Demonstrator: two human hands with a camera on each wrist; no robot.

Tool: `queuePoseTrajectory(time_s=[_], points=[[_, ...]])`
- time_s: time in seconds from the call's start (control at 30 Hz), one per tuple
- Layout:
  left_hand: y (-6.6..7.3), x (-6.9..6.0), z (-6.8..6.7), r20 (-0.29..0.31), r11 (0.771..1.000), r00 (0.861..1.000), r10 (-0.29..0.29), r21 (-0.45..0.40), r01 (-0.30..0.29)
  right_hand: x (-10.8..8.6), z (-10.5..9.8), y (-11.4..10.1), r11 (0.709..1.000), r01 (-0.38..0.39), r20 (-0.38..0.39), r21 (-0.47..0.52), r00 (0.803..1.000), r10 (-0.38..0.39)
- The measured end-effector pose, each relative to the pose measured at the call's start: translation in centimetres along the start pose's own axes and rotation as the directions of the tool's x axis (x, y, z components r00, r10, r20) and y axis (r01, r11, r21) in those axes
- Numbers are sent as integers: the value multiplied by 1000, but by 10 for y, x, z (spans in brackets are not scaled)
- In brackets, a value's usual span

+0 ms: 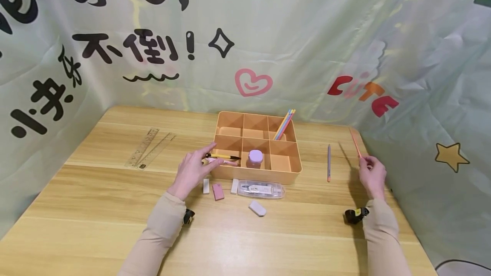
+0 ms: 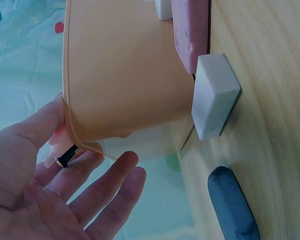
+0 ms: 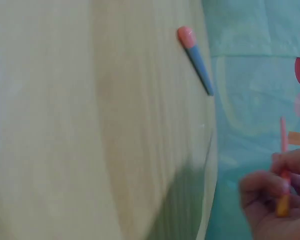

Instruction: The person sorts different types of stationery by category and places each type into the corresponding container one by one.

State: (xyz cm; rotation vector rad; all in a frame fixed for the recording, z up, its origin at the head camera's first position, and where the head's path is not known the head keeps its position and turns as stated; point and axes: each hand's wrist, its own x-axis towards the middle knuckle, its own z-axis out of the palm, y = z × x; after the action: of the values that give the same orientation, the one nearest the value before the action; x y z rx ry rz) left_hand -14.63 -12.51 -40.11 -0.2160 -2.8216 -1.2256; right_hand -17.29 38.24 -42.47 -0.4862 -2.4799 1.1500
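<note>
At the near side of the table (image 1: 291, 242): beige sleeves (image 1: 383, 233) reach in from both lower sides; a black camera (image 1: 356, 215) on the right wrist, another on the left.
Lavender eraser (image 1: 257, 208): flat on the wood, out in front of the clear case.
Dark blue block (image 2: 232, 207): on the table, seen from the left wrist only; the arm covers that spot from the head.
Eraser row: white eraser (image 1: 206, 186), then pink eraser (image 1: 218, 192), then a second white eraser (image 1: 234, 186) by the end of the clear case (image 1: 261, 189). All before the box.
Right hand (image 1: 372, 176): thumb and fingers pinch the pink pencil (image 1: 356, 143) over the right side of the table; pencil tilted, far end toward the backdrop. Yellow at its lower end, seen from the wrist.
Left hand (image 1: 193, 169): fingers spread and loosely bent about the box's near left corner, thumb at the rim. Whether they touch the pens, cannot tell.
Box (image 1: 268, 176): orange-tan, six compartments.
Box, front row: yellow pen (image 1: 222, 156) and pink pen (image 1: 231, 162) in the left compartment; purple-lidded jar (image 1: 255, 158) upright in the middle.
Blue pencil (image 1: 329, 163): on the table between box and right hand, pink end nearest.
Rulers (image 1: 143, 146): two, clear, flat, well left of the box.
Box, back row: bundle of coloured pencils (image 1: 284, 125) leaning in the right compartment.
Backdrop (image 1: 314, 46): pale green cloth, black characters, pink heart, a star.
</note>
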Motion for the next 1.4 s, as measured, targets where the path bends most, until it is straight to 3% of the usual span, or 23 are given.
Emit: queuePoseTrajectory(time_s=[0.07,0.13,0.23,0.3,0.37,0.67,1.0,1.17,1.3,1.4], points=[[0,0,0,-1,1000,1000,2,0,-2,0,3,-3,979,-21,-53,204,998,32],[0,0,0,-1,1000,1000,2,0,-2,1,5,-4,909,-21,-85,415,994,62],[0,0,0,-1,1000,1000,3,-1,-3,1,7,-7,730,16,-120,683,989,91],[0,0,0,-1,1000,1000,4,-1,-4,1,8,-10,626,48,-131,779,988,87],[0,0,0,-1,1000,1000,7,-1,-7,2,9,-12,539,74,-141,839,987,83],[-1,0,1,-5,1000,1000,12,-1,-12,3,10,-25,261,69,-92,963,993,77],[0,0,0,-7,1000,1000,16,4,-16,2,1,-38,-4,-62,62,998,996,58],[0,0,0,-7,1000,1000,10,8,-10,6,0,-43,-111,-89,94,990,995,43],[-1,0,0,-6,1000,1000,7,4,-7,7,2,-48,-169,-103,99,980,995,-34],[-2,0,0,-4,1000,1000,4,2,-4,8,4,-53,-196,-116,94,974,989,-117]])
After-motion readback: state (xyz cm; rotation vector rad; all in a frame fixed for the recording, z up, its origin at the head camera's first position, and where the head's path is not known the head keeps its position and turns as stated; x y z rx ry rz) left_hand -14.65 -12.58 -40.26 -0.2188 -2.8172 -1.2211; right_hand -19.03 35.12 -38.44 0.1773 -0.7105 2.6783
